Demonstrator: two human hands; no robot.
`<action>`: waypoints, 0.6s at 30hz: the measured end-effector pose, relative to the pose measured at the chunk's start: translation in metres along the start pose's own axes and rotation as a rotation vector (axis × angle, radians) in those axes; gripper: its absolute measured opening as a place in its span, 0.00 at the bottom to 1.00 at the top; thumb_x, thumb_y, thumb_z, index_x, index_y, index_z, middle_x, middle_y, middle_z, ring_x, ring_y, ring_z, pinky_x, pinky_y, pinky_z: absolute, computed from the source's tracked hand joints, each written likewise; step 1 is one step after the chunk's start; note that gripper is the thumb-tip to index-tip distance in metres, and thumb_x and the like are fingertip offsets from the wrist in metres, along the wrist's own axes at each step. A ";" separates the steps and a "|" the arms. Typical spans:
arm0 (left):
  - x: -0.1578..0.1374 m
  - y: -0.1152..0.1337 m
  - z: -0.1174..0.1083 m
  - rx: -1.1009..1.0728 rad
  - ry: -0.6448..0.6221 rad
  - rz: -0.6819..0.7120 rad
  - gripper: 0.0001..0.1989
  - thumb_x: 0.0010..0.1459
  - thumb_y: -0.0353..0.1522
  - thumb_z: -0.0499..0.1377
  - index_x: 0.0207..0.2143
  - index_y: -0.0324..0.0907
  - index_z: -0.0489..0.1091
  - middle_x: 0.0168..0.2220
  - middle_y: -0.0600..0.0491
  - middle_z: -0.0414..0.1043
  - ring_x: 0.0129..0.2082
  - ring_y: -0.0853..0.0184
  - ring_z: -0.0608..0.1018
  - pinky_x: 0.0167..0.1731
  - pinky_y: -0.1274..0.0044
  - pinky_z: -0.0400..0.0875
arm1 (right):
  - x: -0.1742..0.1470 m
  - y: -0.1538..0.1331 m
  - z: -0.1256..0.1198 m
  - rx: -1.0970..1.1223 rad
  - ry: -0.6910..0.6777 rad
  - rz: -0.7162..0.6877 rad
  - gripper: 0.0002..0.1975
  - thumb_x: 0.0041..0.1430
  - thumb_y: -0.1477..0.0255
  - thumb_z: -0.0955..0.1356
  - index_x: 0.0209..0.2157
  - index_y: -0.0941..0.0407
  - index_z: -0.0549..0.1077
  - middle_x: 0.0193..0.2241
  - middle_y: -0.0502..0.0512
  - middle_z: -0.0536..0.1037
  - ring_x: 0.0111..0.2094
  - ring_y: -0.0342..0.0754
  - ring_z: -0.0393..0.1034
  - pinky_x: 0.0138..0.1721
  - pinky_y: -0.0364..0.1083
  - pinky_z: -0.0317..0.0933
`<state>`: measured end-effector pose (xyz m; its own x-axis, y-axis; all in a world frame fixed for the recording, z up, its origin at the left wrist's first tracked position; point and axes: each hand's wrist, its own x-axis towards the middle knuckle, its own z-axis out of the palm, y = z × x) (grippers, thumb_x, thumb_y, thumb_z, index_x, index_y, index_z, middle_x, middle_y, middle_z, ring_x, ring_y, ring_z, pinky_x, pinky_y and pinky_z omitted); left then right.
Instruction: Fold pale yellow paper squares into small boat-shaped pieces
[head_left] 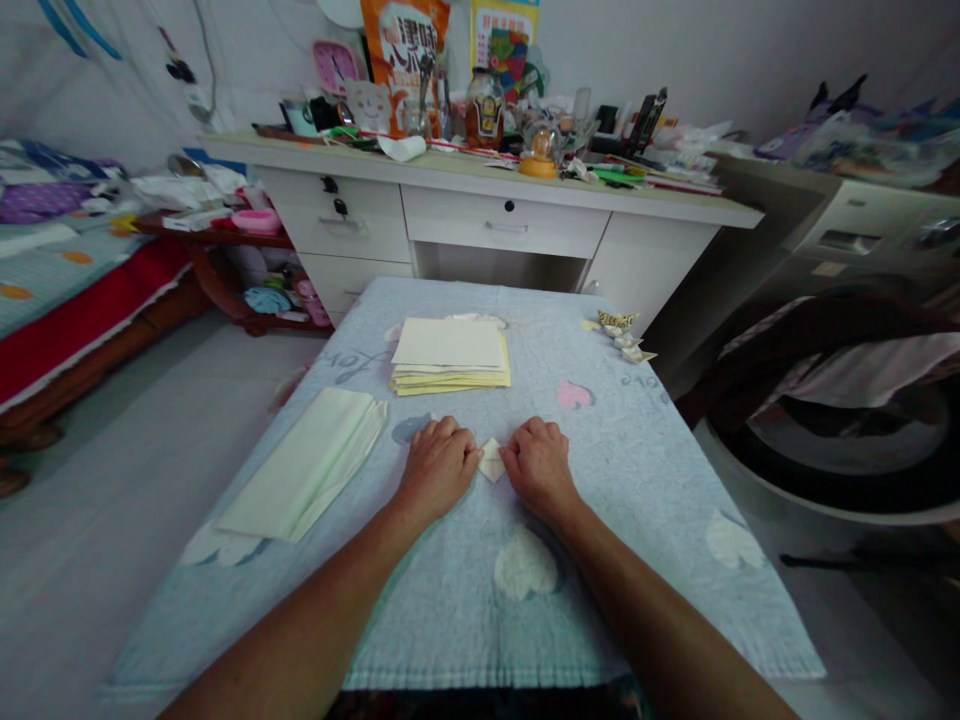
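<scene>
A small folded piece of cream paper [491, 461], diamond-shaped, lies between my hands on the cloth-covered table. My left hand [442, 458] pinches its left corner, fingers curled in. At the right corner, my right hand [538, 462] grips it the same way with thumb and bent fingers. Beyond them sits a stack of cream and yellow paper sheets [450, 345]. To the left rests a bundle of long, pale green folded paper [304, 465]. Several small folded paper figures [626, 338] stand in a row at the far right corner of the table.
A light blue patterned cloth [637, 560] covers the table. Behind it stands a white desk [510, 215] loaded with jars, a snack bag [405, 60] and a pink clock [335, 66]. A front-loading washing machine [847, 225] is on the right, a bed [82, 300] on the left.
</scene>
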<state>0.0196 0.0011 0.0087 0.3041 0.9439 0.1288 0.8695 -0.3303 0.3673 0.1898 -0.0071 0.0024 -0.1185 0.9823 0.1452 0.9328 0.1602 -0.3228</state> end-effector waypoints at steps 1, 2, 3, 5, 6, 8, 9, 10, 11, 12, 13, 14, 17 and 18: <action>0.000 0.000 0.000 0.001 0.004 0.000 0.07 0.59 0.34 0.56 0.28 0.43 0.69 0.35 0.50 0.66 0.39 0.60 0.69 0.38 0.70 0.60 | 0.000 0.000 0.000 -0.002 -0.004 0.003 0.08 0.59 0.67 0.66 0.29 0.56 0.72 0.37 0.59 0.70 0.40 0.54 0.58 0.38 0.50 0.50; 0.000 0.000 0.001 0.003 0.009 0.000 0.07 0.59 0.34 0.56 0.28 0.43 0.69 0.35 0.50 0.66 0.39 0.60 0.69 0.38 0.70 0.60 | 0.000 -0.001 -0.001 -0.005 -0.010 0.006 0.08 0.60 0.67 0.66 0.29 0.56 0.72 0.37 0.59 0.70 0.40 0.54 0.58 0.38 0.50 0.50; 0.000 0.000 0.001 0.005 0.011 0.001 0.07 0.58 0.35 0.56 0.28 0.43 0.69 0.35 0.50 0.66 0.39 0.60 0.69 0.37 0.70 0.60 | 0.000 -0.001 -0.001 -0.008 -0.014 0.009 0.08 0.60 0.67 0.66 0.30 0.55 0.72 0.37 0.59 0.69 0.40 0.54 0.58 0.38 0.50 0.50; 0.000 -0.001 0.002 0.008 0.011 0.002 0.08 0.59 0.35 0.56 0.28 0.43 0.69 0.35 0.50 0.66 0.39 0.60 0.69 0.37 0.70 0.60 | -0.001 -0.001 -0.001 -0.016 -0.022 0.012 0.08 0.60 0.67 0.66 0.30 0.55 0.72 0.37 0.59 0.69 0.41 0.54 0.58 0.39 0.51 0.50; 0.000 -0.002 0.002 0.008 0.011 0.000 0.08 0.59 0.35 0.56 0.28 0.42 0.68 0.35 0.50 0.66 0.39 0.60 0.69 0.37 0.70 0.60 | -0.001 -0.002 -0.001 -0.021 -0.024 0.013 0.08 0.60 0.67 0.66 0.31 0.55 0.72 0.38 0.59 0.69 0.41 0.54 0.58 0.39 0.51 0.50; 0.000 -0.004 0.003 -0.005 0.015 0.000 0.06 0.58 0.34 0.56 0.29 0.43 0.69 0.35 0.50 0.67 0.39 0.60 0.69 0.37 0.70 0.60 | -0.001 -0.003 -0.001 -0.033 -0.031 0.013 0.08 0.61 0.67 0.65 0.32 0.56 0.72 0.38 0.59 0.69 0.41 0.55 0.58 0.40 0.51 0.50; 0.000 -0.005 0.004 -0.023 0.019 0.004 0.05 0.58 0.34 0.56 0.30 0.43 0.70 0.35 0.50 0.67 0.39 0.60 0.69 0.38 0.71 0.60 | -0.001 -0.003 -0.001 -0.039 -0.038 0.014 0.08 0.61 0.67 0.65 0.32 0.56 0.72 0.39 0.59 0.69 0.41 0.54 0.58 0.40 0.51 0.50; 0.001 -0.006 0.004 -0.048 0.024 0.013 0.04 0.58 0.33 0.57 0.33 0.44 0.70 0.36 0.51 0.67 0.40 0.60 0.69 0.39 0.70 0.60 | -0.001 -0.004 -0.002 -0.046 -0.046 0.017 0.08 0.61 0.67 0.65 0.32 0.56 0.71 0.39 0.59 0.68 0.42 0.54 0.58 0.40 0.51 0.50; 0.001 -0.008 0.004 -0.080 0.028 0.028 0.04 0.57 0.33 0.57 0.35 0.45 0.71 0.37 0.51 0.68 0.41 0.60 0.69 0.39 0.70 0.60 | -0.002 -0.004 -0.002 -0.053 -0.051 0.020 0.08 0.61 0.66 0.64 0.32 0.56 0.71 0.39 0.59 0.68 0.42 0.54 0.58 0.40 0.51 0.50; 0.002 -0.009 0.005 -0.115 0.026 0.047 0.06 0.57 0.32 0.57 0.38 0.46 0.72 0.38 0.51 0.68 0.42 0.60 0.70 0.40 0.70 0.60 | -0.002 -0.005 -0.003 -0.059 -0.055 0.023 0.09 0.62 0.66 0.64 0.32 0.56 0.71 0.39 0.58 0.68 0.42 0.54 0.58 0.40 0.50 0.50; 0.003 -0.010 0.005 -0.148 0.019 0.068 0.08 0.57 0.32 0.57 0.40 0.47 0.72 0.39 0.52 0.69 0.43 0.60 0.70 0.41 0.70 0.60 | -0.002 -0.005 -0.004 -0.064 -0.056 0.027 0.09 0.62 0.66 0.64 0.33 0.56 0.71 0.39 0.58 0.68 0.42 0.54 0.58 0.40 0.50 0.50; 0.003 -0.011 0.004 -0.176 0.011 0.086 0.09 0.57 0.31 0.57 0.41 0.47 0.72 0.39 0.52 0.69 0.43 0.61 0.70 0.42 0.70 0.60 | -0.002 -0.005 -0.004 -0.069 -0.057 0.030 0.09 0.62 0.66 0.64 0.33 0.56 0.71 0.39 0.58 0.68 0.42 0.54 0.58 0.41 0.50 0.50; 0.005 -0.012 0.003 -0.222 -0.011 0.115 0.09 0.57 0.31 0.56 0.40 0.47 0.74 0.39 0.53 0.70 0.44 0.61 0.70 0.44 0.69 0.60 | -0.002 -0.007 -0.006 -0.077 -0.061 0.034 0.10 0.62 0.65 0.63 0.33 0.56 0.72 0.39 0.57 0.69 0.42 0.53 0.58 0.41 0.49 0.49; 0.006 -0.012 0.002 -0.229 -0.013 0.117 0.09 0.57 0.31 0.56 0.39 0.47 0.74 0.39 0.53 0.71 0.43 0.61 0.70 0.44 0.69 0.60 | -0.002 -0.007 -0.007 -0.079 -0.064 0.035 0.10 0.62 0.65 0.63 0.33 0.56 0.72 0.39 0.57 0.69 0.42 0.53 0.58 0.41 0.49 0.49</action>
<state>0.0118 0.0107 0.0033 0.4036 0.8987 0.1714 0.7180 -0.4272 0.5495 0.1861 -0.0112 0.0106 -0.1042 0.9918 0.0737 0.9604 0.1196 -0.2517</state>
